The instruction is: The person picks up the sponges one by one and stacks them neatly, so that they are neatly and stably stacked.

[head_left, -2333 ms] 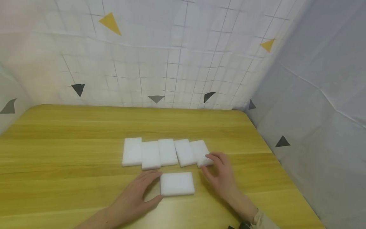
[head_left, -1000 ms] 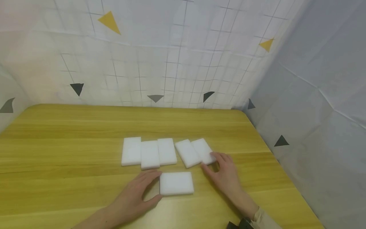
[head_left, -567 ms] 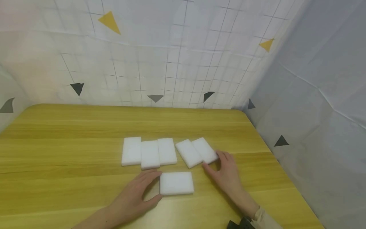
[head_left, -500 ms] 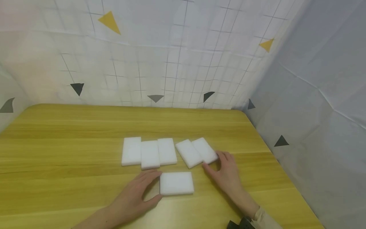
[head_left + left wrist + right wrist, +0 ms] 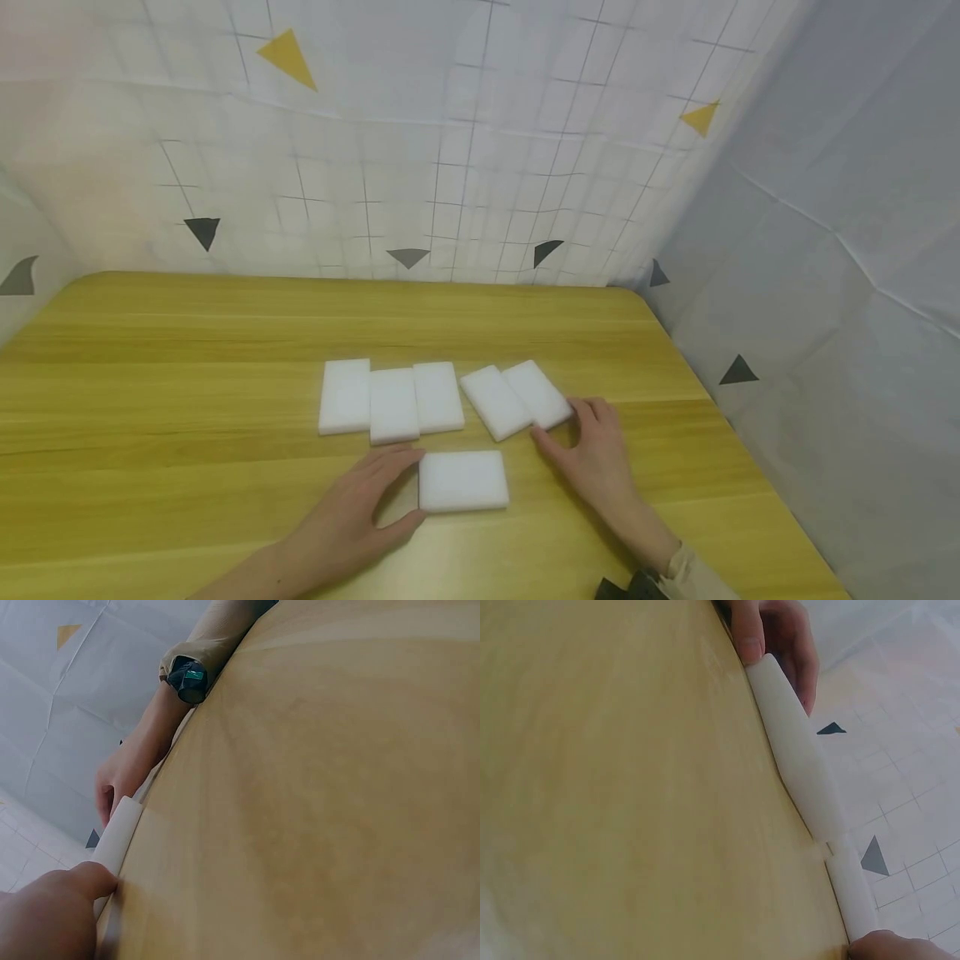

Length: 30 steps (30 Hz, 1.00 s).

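Observation:
In the head view, my left hand (image 5: 360,517) holds the left end of a white sponge (image 5: 463,481) lying crosswise on the table, with thumb and a finger at its two left corners. My right hand (image 5: 592,458) holds the near end of the rightmost white sponge (image 5: 536,393) between thumb and fingers. Against that one lies another tilted sponge (image 5: 495,402). Further left, three sponges stand side by side: a left one (image 5: 345,397), a middle one (image 5: 394,406) and a right one (image 5: 438,397). Left-hand thumb (image 5: 94,879) presses the near sponge's edge in the left wrist view.
The wooden table (image 5: 187,350) runs back to a white gridded sheet (image 5: 375,167) with triangle marks. A grey sheet (image 5: 840,275) hangs along the right edge. A dark wrist device (image 5: 637,586) sits at my right cuff.
My right hand has shifted right, and the rightmost sponge and its neighbour have turned and come apart from the other three. My left hand stayed put. Over the last half second almost nothing moved.

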{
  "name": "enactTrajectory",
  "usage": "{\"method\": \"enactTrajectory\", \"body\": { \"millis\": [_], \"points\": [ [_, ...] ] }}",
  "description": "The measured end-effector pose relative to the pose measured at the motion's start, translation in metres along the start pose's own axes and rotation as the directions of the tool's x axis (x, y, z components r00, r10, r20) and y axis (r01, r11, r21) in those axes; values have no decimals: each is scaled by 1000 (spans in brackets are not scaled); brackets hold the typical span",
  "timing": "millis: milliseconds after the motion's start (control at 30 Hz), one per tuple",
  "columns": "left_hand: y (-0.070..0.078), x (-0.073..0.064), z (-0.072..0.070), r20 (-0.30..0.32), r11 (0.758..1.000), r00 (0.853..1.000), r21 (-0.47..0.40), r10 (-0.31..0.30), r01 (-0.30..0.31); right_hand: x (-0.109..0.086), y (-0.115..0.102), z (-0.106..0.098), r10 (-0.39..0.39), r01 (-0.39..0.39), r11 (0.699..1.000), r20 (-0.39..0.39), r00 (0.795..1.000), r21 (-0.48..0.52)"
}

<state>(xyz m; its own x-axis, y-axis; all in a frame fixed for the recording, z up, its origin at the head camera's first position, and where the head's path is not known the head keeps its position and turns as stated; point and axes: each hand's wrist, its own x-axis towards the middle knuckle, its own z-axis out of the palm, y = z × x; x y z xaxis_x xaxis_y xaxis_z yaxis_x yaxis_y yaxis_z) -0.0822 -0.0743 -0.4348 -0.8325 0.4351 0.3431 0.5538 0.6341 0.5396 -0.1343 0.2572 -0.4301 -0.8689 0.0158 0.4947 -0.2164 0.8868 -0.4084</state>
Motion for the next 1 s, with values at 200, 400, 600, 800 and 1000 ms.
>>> {"method": "enactTrajectory", "body": {
  "millis": [200, 400, 600, 800, 1000],
  "points": [
    [-1, 0, 0, -6, 1000, 1000, 2, 7, -7, 0, 1, 1, -4, 4, 1000, -1, 1000, -17],
    [-1, -1, 0, -13, 1000, 1000, 0, 11, -11, 0, 0, 0, -17, 17, 1000, -5, 1000, -13],
    [0, 0, 0, -2, 1000, 1000, -2, -1, 1, 1, 0, 0, -15, 15, 1000, -4, 1000, -13],
    [0, 0, 0, 0, 1000, 1000, -6, -4, 4, 1, 0, 0, 6, -6, 1000, 3, 1000, -7],
    [-1, 0, 2, -1, 1000, 1000, -5, -4, 4, 0, 0, 0, 29, -29, 999, 14, 999, 12]
  ]
}}
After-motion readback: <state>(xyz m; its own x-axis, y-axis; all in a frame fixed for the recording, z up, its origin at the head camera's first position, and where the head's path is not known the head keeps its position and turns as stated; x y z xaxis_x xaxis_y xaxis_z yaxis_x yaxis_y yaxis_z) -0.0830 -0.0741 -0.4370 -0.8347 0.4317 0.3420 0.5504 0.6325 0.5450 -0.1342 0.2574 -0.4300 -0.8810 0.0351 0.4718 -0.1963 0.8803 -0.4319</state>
